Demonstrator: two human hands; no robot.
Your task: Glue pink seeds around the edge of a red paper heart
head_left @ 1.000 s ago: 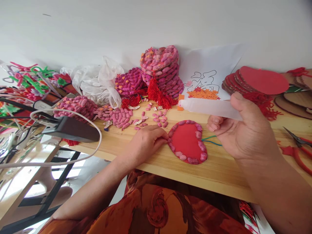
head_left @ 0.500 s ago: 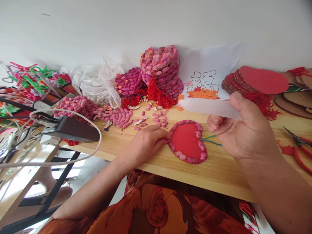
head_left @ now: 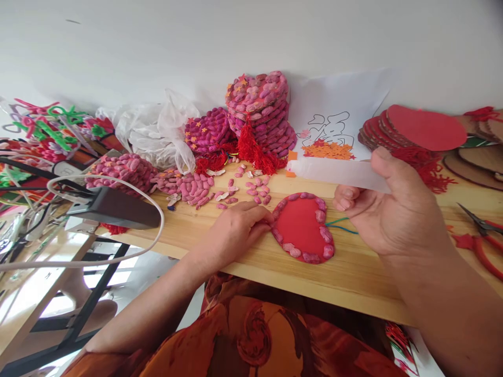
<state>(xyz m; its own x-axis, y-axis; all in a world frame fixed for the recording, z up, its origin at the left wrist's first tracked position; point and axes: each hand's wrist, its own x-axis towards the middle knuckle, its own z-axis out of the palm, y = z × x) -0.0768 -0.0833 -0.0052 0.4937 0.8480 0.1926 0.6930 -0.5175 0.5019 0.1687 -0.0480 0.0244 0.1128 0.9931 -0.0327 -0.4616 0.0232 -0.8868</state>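
Note:
On the wooden table lies a red heart-shaped card (head_left: 296, 225), its border set with pink-dyed peanuts (head_left: 288, 250). My left hand (head_left: 238, 230) is closed at the card's left edge, thumb and fingers pinched there; the fingertips hide that bit of rim. Above the card's right side, my right hand (head_left: 396, 209) grips a long translucent white tube (head_left: 334, 170), which points left and stays clear of the card. Green and blue cords (head_left: 340, 224) run from the card's right edge towards my right hand.
Loose pink peanuts (head_left: 259, 191) lie behind the card. A stack of peanut-covered pieces (head_left: 259, 115) stands against the wall. Orange paper stars (head_left: 328, 151) sit by a drawn sheet (head_left: 338, 94). Red-handled scissors (head_left: 481, 246) lie right; a black power adapter (head_left: 118, 207) with white cable left.

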